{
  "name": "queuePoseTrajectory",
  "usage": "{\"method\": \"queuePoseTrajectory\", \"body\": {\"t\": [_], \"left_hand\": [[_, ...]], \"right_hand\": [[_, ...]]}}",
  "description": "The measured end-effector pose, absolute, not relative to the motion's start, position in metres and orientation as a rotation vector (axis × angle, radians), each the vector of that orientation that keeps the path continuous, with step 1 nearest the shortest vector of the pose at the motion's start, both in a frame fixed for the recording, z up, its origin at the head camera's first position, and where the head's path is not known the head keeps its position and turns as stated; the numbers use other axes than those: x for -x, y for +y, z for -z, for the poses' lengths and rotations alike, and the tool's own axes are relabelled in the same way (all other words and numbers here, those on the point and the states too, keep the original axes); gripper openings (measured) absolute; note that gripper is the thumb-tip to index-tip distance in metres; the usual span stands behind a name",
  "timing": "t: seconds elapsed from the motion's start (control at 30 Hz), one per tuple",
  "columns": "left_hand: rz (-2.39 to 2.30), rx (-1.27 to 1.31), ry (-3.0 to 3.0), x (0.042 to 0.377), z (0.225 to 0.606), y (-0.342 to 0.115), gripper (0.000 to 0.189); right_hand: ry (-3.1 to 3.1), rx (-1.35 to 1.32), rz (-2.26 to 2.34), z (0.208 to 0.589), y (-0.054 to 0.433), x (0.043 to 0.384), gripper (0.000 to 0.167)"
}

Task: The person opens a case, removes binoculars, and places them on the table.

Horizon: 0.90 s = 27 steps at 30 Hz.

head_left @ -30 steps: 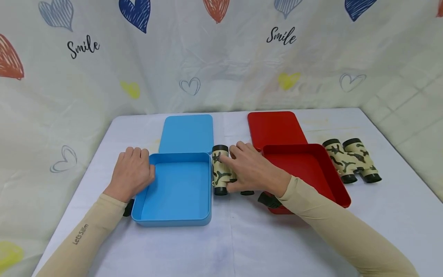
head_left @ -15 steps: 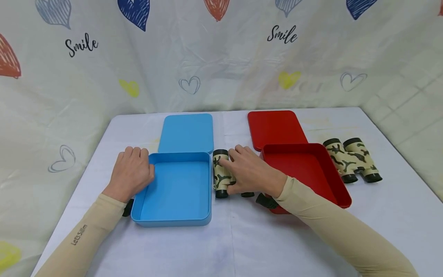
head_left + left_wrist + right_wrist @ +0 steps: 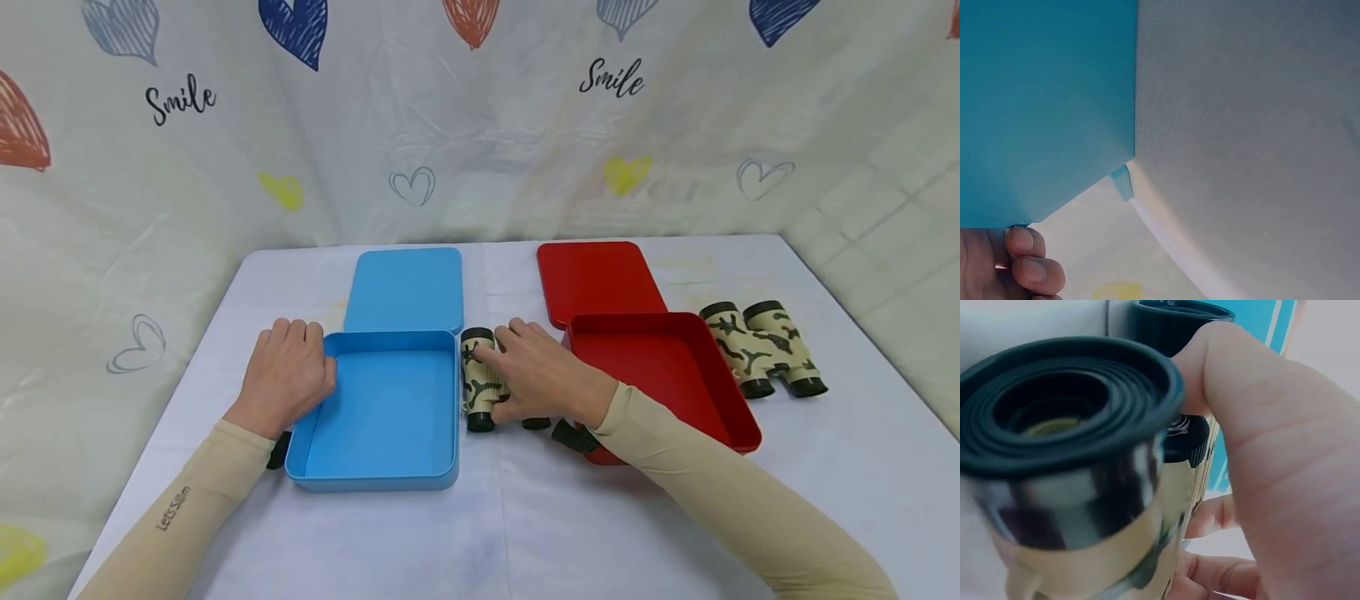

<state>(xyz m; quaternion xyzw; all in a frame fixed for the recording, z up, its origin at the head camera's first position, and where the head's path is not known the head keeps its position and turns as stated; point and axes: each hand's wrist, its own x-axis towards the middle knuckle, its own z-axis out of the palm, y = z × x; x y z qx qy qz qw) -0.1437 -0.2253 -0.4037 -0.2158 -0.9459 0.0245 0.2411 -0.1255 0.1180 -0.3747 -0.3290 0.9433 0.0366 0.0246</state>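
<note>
My left hand [image 3: 283,375] grips the left rim of an open light-blue box [image 3: 375,408], thumb over the edge. In the left wrist view, curled fingers [image 3: 1035,269] sit against the edge of the blue box wall [image 3: 1047,112]. Camouflage-patterned binoculars [image 3: 480,379] lie just right of that box, and my right hand [image 3: 551,367] grips them, covering much of their right barrel. The right wrist view has a black-ringed eyepiece of the binoculars [image 3: 1072,456] up close, with the thumb of my right hand [image 3: 1291,444] between the barrels and fingertips along the side.
A blue lid [image 3: 405,290] lies behind the blue box. To the right are an open red box [image 3: 637,358], partly under my right forearm, and a red lid [image 3: 596,279] behind it. Second camouflage binoculars [image 3: 765,348] lie at the red box's right side. White cloth covers the table [image 3: 465,542].
The binoculars in my right hand have slid slightly toward me along the blue box's right side. My left hand keeps its grip on the rim.
</note>
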Motion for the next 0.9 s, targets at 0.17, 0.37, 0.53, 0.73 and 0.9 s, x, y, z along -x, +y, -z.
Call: {"method": "queuePoseTrajectory", "body": {"t": [0.17,0.37,0.53,0.73,0.9], "left_hand": [[-0.067,0.602,-2.579,0.145,0.407,-0.225,0.023],[-0.042,0.618,-2.523,0.147,0.411,-0.223,0.026],[-0.063,0.603,-2.534,0.147,0.412,-0.224,0.036],[-0.074,0.517,-2.741,0.149,0.404,-0.228,0.049],[-0.001,0.463,-2.812,0.149,0.392,-0.236,0.054]], "right_hand": [[2.9,1.005,-0.09,0.377,0.118,0.125,0.07],[2.866,0.951,-0.138,0.376,0.118,0.126,0.073],[2.821,0.891,-0.163,0.364,0.117,0.126,0.075],[2.893,0.902,-0.131,0.345,0.131,0.128,0.068],[3.024,0.904,-0.034,0.336,0.159,0.132,0.058]]}}
